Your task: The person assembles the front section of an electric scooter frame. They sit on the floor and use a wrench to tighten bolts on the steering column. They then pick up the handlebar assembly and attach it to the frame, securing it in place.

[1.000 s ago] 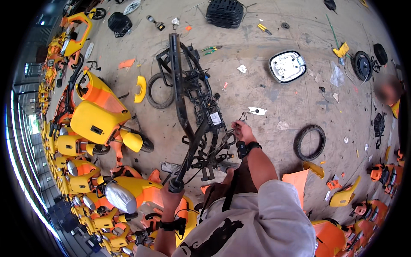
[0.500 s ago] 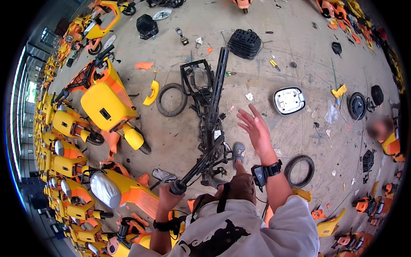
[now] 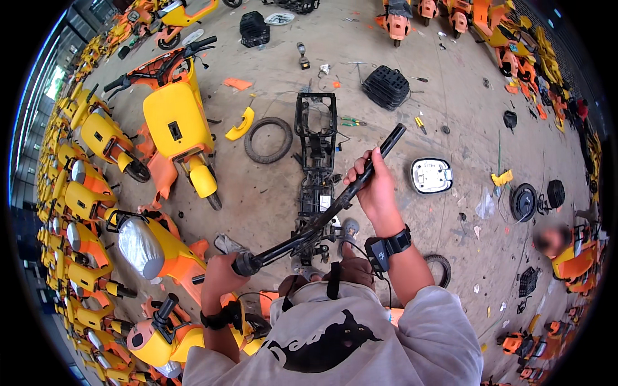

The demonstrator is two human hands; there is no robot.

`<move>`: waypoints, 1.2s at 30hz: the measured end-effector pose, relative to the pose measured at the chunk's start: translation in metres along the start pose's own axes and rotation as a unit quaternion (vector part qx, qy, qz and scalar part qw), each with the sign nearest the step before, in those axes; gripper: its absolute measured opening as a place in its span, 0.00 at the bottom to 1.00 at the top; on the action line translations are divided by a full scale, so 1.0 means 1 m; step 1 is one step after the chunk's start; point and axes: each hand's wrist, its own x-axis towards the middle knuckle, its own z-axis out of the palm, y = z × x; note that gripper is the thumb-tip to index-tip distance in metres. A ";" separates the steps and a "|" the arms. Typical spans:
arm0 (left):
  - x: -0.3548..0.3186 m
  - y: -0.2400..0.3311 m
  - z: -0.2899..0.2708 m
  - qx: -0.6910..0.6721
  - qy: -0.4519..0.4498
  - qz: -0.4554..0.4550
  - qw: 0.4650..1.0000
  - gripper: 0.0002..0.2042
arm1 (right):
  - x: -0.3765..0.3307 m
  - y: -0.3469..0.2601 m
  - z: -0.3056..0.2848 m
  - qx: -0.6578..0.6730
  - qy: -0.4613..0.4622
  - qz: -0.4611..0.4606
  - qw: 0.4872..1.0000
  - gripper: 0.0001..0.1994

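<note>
A long black scooter handlebar (image 3: 286, 248) slants across in front of me, its left end low and its right end raised. My left hand (image 3: 224, 275) is closed round its left end, by a thick black collar. My right hand (image 3: 376, 193) is wrapped round the bar towards its right end, whose tip sticks out beyond my fingers. Beneath the bar stands or lies a stripped black scooter frame (image 3: 311, 183), partly hidden by it. My feet are at the frame's near end.
Left of the frame are a loose tyre (image 3: 268, 139), a yellow curved panel (image 3: 241, 125) and a yellow-orange scooter (image 3: 172, 119). To the right lie a white-lined shell (image 3: 431, 175) and another tyre (image 3: 438, 270). Beyond are a black crate-like part (image 3: 385, 88), pliers (image 3: 353, 121) and a cordless driver (image 3: 302, 56).
My right hand, spread and free before, has taken hold of the handlebar's right part. The bar's far end has swung right and down, and my left hand has shifted left with its end.
</note>
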 end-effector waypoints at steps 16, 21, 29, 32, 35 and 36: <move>0.057 -0.014 -0.031 0.076 -0.054 0.037 0.995 0.12 | 0.038 0.054 -0.033 0.084 0.175 -0.018 0.981 0.15; 0.052 -0.008 -0.026 0.128 0.013 0.036 0.991 0.11 | 0.043 0.058 -0.039 0.098 0.145 -0.010 0.985 0.16; 0.018 -0.014 0.012 0.023 0.149 -0.058 0.987 0.11 | 0.063 0.094 -0.094 -0.128 -0.011 0.018 0.992 0.18; 0.014 -0.020 0.020 -0.032 0.142 -0.084 0.986 0.13 | 0.065 0.188 -0.168 -0.604 -0.268 -0.105 0.743 0.38; 0.006 -0.004 0.018 -0.012 0.159 -0.085 0.983 0.13 | 0.039 0.184 -0.143 -0.631 -0.265 0.014 0.729 0.47; 0.004 0.002 0.017 0.007 0.165 -0.084 0.983 0.13 | 0.037 0.185 -0.142 -0.641 -0.267 0.010 0.720 0.49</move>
